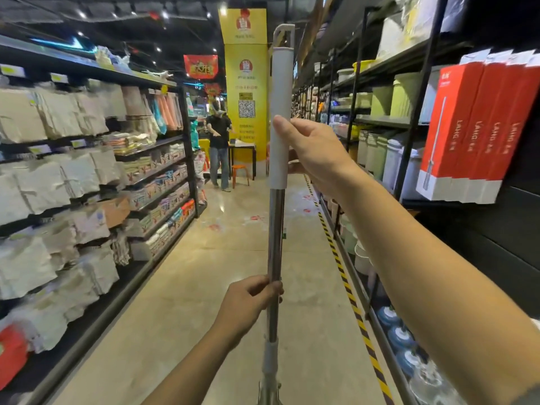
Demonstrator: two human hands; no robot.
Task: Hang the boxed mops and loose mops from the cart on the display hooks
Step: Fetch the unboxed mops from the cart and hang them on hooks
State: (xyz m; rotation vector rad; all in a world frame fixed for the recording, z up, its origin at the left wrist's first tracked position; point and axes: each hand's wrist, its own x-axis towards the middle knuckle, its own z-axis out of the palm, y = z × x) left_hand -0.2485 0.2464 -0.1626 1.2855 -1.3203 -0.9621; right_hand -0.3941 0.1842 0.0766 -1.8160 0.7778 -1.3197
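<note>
I hold a loose mop point(276, 229) upright in the middle of the aisle. It has a metal pole, a pale grey grip at the top and a hanging loop above that. My right hand point(312, 154) grips the grey sleeve high up. My left hand point(251, 302) grips the metal pole lower down. The mop's head is out of view below the frame. Several red-and-white boxed mops point(479, 133) hang side by side on the black display wall at the upper right.
Shelves of folded cloths point(73, 176) line the left side. Bins and buckets point(382, 147) fill the right-hand racks. A yellow-black floor stripe point(347, 287) runs along the right shelving. A person point(219, 147) stands by a yellow pillar point(247, 89) far down the aisle.
</note>
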